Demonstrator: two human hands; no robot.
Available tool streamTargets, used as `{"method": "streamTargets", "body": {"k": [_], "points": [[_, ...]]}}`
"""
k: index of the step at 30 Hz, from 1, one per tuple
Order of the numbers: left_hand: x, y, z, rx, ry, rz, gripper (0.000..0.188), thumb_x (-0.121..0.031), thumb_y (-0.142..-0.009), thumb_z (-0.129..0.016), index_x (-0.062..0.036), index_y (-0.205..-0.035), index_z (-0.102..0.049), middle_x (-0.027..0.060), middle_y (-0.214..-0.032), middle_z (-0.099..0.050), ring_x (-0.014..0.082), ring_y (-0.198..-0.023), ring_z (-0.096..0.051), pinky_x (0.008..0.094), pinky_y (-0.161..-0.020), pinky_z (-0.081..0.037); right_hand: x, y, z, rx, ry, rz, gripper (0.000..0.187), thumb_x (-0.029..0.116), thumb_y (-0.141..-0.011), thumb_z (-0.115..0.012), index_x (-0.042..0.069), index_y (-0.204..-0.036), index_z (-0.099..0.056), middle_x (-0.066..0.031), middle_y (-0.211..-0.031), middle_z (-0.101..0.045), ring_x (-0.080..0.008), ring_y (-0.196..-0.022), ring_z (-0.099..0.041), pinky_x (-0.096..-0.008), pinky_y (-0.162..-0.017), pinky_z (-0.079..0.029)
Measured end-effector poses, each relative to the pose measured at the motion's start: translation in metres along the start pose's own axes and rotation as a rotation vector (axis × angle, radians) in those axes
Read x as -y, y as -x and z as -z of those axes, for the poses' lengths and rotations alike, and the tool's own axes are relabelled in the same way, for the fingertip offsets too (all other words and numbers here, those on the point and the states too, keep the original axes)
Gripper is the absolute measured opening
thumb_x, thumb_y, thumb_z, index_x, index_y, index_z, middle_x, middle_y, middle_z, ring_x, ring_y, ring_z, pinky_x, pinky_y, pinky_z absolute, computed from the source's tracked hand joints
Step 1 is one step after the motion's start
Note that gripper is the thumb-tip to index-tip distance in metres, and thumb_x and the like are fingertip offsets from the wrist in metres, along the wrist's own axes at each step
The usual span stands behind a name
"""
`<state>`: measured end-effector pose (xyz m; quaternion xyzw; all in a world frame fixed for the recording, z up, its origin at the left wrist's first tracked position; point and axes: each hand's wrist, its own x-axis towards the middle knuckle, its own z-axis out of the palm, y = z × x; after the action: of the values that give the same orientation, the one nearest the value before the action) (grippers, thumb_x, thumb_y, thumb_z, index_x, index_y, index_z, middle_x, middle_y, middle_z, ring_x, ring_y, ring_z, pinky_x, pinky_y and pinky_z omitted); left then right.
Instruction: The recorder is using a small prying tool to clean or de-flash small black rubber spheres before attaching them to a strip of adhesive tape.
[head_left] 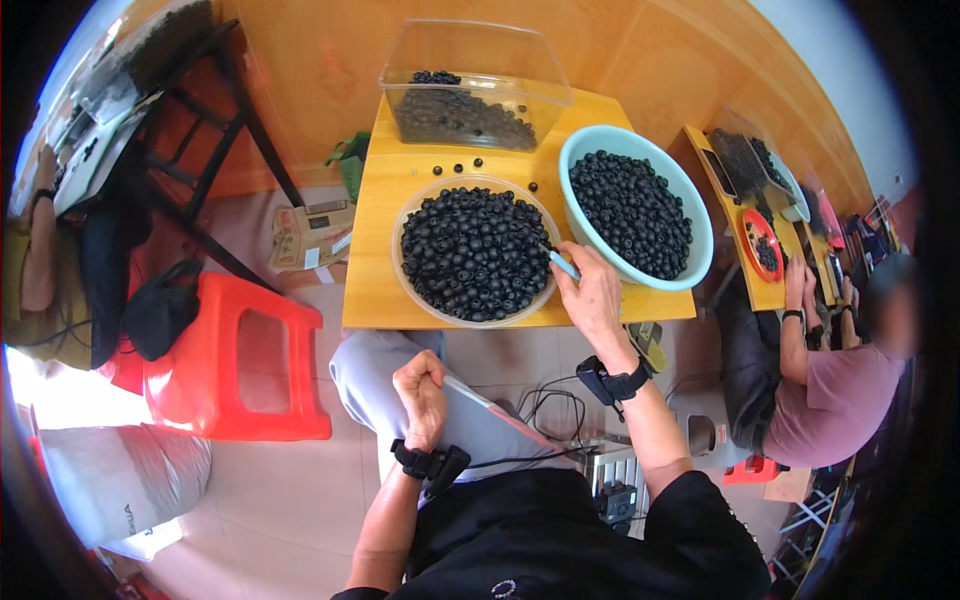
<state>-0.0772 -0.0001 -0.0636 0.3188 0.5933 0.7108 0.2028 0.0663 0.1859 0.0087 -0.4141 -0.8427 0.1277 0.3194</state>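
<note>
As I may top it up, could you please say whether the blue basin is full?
Partly full: the blue basin holds many black beads, with bare wall above them.

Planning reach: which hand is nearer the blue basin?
Right. The right hand is beside the blue basin, at its near left rim; the left hand is farther, over the lap.

Bright and even across the table [374, 225], with soft shade beneath its front edge. Blown out to white beyond its front-left corner, just past the red stool [197, 345]. Faintly glinting along the clear box [465, 112] near the back edge. Crisp enough to tell separate beads [475, 250] apart. Smeared over the seated person's head [893, 295] beyond the right edge. Bowed toward the rim, fading into black corners.
</note>
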Motion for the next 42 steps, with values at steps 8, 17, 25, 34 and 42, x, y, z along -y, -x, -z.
{"method": "streamTargets", "body": {"k": [8,17,25,34,42], "points": [[-0.002,0.002,0.0,0.017,0.04,0.03,0.021,0.011,-0.069,-0.036,-0.0044,-0.055,-0.034,-0.0019,-0.053,-0.034,0.0074,-0.053,-0.031,0.0227,-0.049,-0.022,-0.003,-0.005,-0.012,0.075,0.019,-0.049,0.021,0.018,-0.081,-0.065,0.007,-0.099,-0.063,-0.0128,-0.084,-0.058,-0.035,-0.076,-0.059,-0.043,-0.064,-0.045],[-0.002,0.004,0.004,0.043,-0.014,0.086,0.016,0.009,-0.068,-0.035,-0.0027,-0.056,-0.036,-0.0014,-0.054,-0.033,0.0076,-0.055,-0.033,0.0231,-0.05,-0.024,-0.003,-0.001,-0.009,-0.049,-0.113,0.032,0.022,0.011,-0.076,-0.071,0.002,-0.093,-0.06,-0.0114,-0.078,-0.057,-0.0287,-0.07,-0.058,-0.0369,-0.061,-0.046],[-0.016,0.004,0.001,0.268,0.177,0.237,0.016,0.005,-0.07,-0.033,-0.0026,-0.07,-0.047,-0.0041,-0.058,-0.035,0.0055,-0.053,-0.029,0.0214,-0.049,-0.022,0.034,0.068,-0.002,0.118,-0.536,-0.138,0.027,0.004,-0.073,-0.073,0.003,-0.097,-0.062,-0.0063,-0.076,-0.063,-0.0134,-0.065,-0.059,-0.0282,-0.057,-0.046],[-0.014,-0.008,0.003,0.416,0.486,0.539,0.021,-0.008,-0.082,-0.044,-0.0012,-0.099,-0.054,-0.0023,-0.068,-0.049,0.0053,-0.06,-0.039,0.0198,-0.056,-0.031,0.073,0.086,-0.015,0.309,-0.56,-0.154,0.028,-0.002,-0.072,-0.071,0.003,-0.097,-0.06,-0.0048,-0.072,-0.057,-0.0084,-0.053,-0.05,-0.024,-0.047,-0.041],[-0.007,-0.006,0.01,0.441,0.505,0.505,0.017,-0.003,-0.078,-0.056,-0.0044,-0.095,-0.054,0.0029,-0.089,-0.06,0.0095,-0.081,-0.056,0.0211,-0.075,-0.043,0.08,0.095,-0.031,0.226,-0.574,-0.002,0.034,-0.012,-0.068,-0.067,0.002,-0.097,-0.059,-0.0035,-0.075,-0.057,-0.0045,-0.058,-0.053,-0.0213,-0.05,-0.043]]}}
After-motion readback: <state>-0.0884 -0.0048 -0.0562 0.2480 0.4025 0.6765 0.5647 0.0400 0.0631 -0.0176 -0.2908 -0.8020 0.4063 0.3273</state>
